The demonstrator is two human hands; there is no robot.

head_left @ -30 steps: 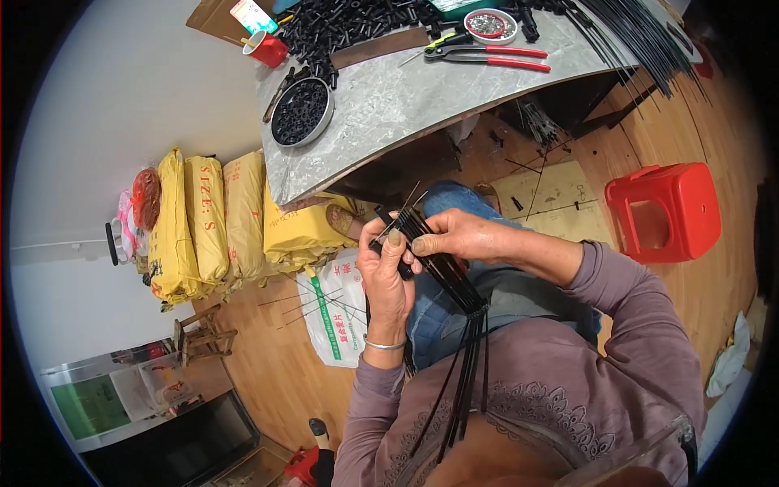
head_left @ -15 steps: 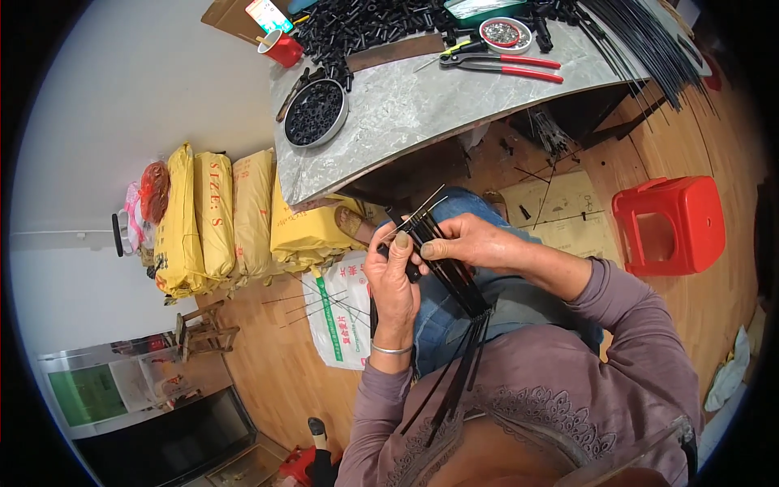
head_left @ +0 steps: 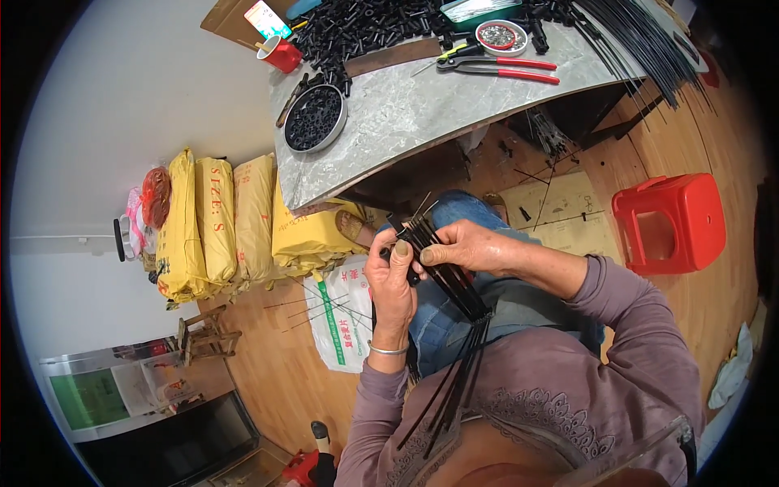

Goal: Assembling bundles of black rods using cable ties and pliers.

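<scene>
A: Looking down from the head, what do the hands hold?

B: The left hand point(head_left: 392, 284) is closed around the far end of a bundle of thin black rods point(head_left: 456, 292). A short dark piece point(head_left: 413, 277) is in there too, partly hidden. The right hand point(head_left: 475, 247) pinches the same rods just beside it, thumb on top. Both grips are narrow.

A: Where does the rest of the bundle go?

B: It slants from the grip back toward the body. Past a dark joint point(head_left: 480, 315), loose ends spread over the purple top point(head_left: 527, 369).

A: Why hold it like that?

B: I think the left hand makes it steady, so the right thumb can feel single rods. The lap may help carry it.

A: And the other things?

B: Ahead of the grip is the gray table point(head_left: 389, 122). A round dish point(head_left: 335, 139) of black rings sits ahead and left, and red-handled pincers point(head_left: 507, 69) lie ahead and right. Maybe they're there to be easy to grab.

A: Any room to move?

B: The table's edge is ahead, so a big push forward could bump it. Out left there's open floor before the yellow sacks point(head_left: 215, 227). A red stool point(head_left: 673, 223) stands well off to the right.
</scene>
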